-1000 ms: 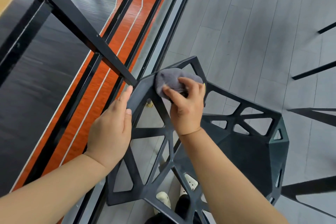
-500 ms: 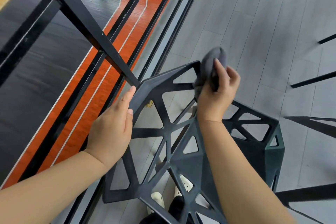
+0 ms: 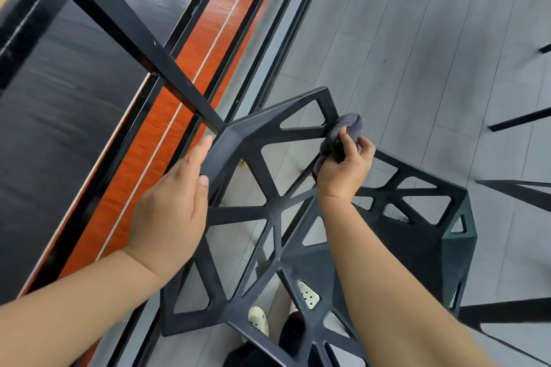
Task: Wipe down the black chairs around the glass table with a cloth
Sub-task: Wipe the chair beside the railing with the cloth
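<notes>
- My right hand (image 3: 343,171) clutches the grey cloth (image 3: 347,126), wiping the top corner of the black lattice chair (image 3: 262,134).
- My left hand (image 3: 176,208), seemingly flat, steadies it.
- Next: lower struts.

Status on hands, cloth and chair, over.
Left hand flat against black chair backrest edge, steadying. Right hand grips grey cloth at backrest's far top corner. Black railing close on left, not blocking.
</notes>
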